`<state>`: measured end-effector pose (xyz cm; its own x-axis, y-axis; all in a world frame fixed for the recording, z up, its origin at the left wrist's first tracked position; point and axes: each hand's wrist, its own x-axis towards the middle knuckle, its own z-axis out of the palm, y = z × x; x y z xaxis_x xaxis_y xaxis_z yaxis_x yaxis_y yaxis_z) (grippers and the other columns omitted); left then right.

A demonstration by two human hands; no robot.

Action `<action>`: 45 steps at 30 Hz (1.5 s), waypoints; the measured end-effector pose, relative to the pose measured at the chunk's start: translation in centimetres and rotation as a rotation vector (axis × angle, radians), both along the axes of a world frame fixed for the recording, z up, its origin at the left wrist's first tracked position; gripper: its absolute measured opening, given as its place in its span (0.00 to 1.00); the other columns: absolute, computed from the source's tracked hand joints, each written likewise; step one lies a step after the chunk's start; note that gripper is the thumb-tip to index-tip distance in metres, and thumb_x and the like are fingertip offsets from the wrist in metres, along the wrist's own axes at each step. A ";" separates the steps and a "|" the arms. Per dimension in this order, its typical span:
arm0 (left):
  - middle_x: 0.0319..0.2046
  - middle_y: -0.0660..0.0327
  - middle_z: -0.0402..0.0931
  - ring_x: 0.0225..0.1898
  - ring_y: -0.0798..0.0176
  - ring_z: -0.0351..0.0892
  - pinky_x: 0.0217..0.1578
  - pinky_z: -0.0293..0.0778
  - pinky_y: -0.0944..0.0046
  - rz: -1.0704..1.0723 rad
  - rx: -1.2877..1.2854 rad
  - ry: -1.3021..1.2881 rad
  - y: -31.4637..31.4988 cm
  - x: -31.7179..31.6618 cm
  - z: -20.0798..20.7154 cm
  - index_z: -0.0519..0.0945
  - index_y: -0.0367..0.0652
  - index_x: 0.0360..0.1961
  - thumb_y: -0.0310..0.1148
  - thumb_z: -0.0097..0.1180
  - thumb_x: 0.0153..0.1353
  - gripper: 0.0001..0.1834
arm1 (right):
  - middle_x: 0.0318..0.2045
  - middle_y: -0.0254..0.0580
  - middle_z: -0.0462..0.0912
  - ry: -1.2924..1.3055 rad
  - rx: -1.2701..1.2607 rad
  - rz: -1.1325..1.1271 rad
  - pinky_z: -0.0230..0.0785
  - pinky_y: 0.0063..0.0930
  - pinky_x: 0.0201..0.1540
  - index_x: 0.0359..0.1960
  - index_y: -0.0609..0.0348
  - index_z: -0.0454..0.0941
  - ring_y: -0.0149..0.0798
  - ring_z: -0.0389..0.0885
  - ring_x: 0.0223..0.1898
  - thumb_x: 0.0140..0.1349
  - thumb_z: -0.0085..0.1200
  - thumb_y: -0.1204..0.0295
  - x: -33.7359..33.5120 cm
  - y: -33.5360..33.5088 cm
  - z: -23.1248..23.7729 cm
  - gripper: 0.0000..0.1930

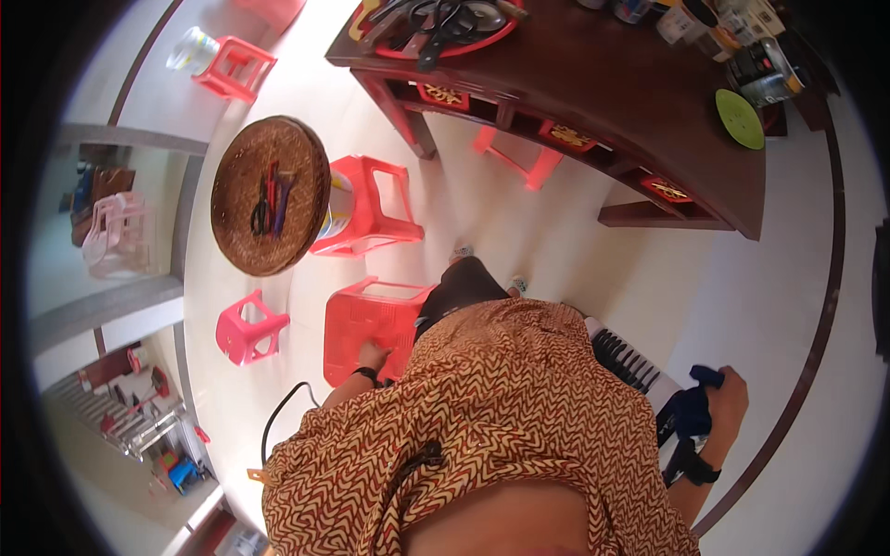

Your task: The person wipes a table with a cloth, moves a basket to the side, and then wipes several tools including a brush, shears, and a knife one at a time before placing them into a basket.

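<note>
Gripping a dark blue bundle point(688, 412) at four o'clock with the right hand point(728, 398); touching a red stool point(357, 320) at eight with the left hand point(374, 356) (unable to judge finger spread). Seeing scissors point(260, 220) in a woven tray point(243, 167) at ten, utensils point(431, 37) in a red basket point(477, 44) at twelve.

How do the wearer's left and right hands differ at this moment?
The left hand is over the seat of a red stool; the right hand is out past the body's other side, away from that stool. The right hand grips a dark blue item of unclear kind, while no held item shows in the left hand. Both wrists wear a dark band.
</note>
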<state>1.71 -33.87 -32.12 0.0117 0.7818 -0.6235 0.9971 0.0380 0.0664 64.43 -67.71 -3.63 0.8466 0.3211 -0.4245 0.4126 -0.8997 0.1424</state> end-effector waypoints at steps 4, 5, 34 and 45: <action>0.27 0.45 0.77 0.33 0.42 0.78 0.34 0.72 0.48 0.221 0.040 0.001 -3.1 0.4 -1.3 0.75 0.35 0.29 0.42 0.73 0.39 0.25 | 0.33 0.52 0.82 0.038 0.161 0.141 0.72 0.41 0.42 0.40 0.60 0.77 0.55 0.79 0.39 0.46 0.60 0.76 4.2 3.8 0.8 0.16; 0.28 0.45 0.76 0.34 0.42 0.77 0.35 0.72 0.48 0.207 0.019 -0.012 -2.9 1.3 -0.9 0.75 0.35 0.30 0.42 0.73 0.38 0.26 | 0.33 0.52 0.82 0.039 0.164 0.165 0.72 0.41 0.42 0.40 0.60 0.77 0.55 0.79 0.39 0.46 0.60 0.76 4.9 4.7 0.5 0.16; 0.19 0.55 0.72 0.24 0.59 0.72 0.26 0.68 0.56 0.235 -0.289 -0.326 -3.0 10.2 -15.4 0.72 0.39 0.22 0.43 0.63 0.49 0.18 | 0.39 0.54 0.81 0.289 0.221 0.566 0.70 0.36 0.46 0.44 0.61 0.77 0.52 0.79 0.43 0.46 0.61 0.76 5.3 30.3 -2.0 0.19; 0.24 0.54 0.78 0.28 0.60 0.77 0.30 0.72 0.58 0.197 -0.434 -0.475 -1.2 9.7 -16.3 0.79 0.37 0.29 0.46 0.63 0.49 0.20 | 0.38 0.53 0.80 0.384 0.313 0.450 0.70 0.36 0.45 0.41 0.63 0.77 0.52 0.79 0.41 0.45 0.60 0.78 4.9 29.4 -2.0 0.18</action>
<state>11.41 -35.03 -48.42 0.2449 0.4773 -0.8439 0.8350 0.3385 0.4338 69.37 -38.30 -5.60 0.4089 0.7646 -0.4982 0.7267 -0.6031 -0.3290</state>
